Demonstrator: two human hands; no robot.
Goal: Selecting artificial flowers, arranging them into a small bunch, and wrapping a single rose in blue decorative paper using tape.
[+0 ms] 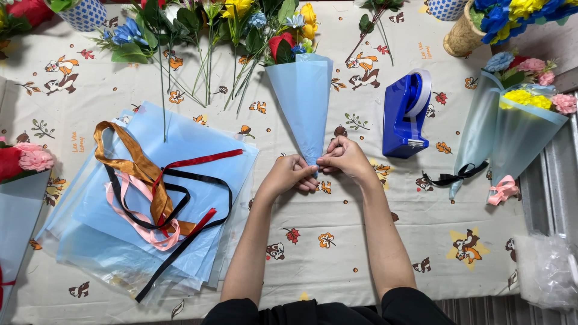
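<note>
A bouquet wrapped as a light blue paper cone lies on the table, with red, yellow and blue flowers at its far open end. Both hands meet at the cone's narrow near tip. My left hand pinches the tip from the left. My right hand pinches it from the right, fingers closed on the paper. A blue tape dispenser stands just right of my right hand.
A stack of light blue sheets with gold, red, black and pink ribbons lies at the left. Loose artificial flowers lie at the back. Two finished bouquets rest at the right, another bouquet at the left edge.
</note>
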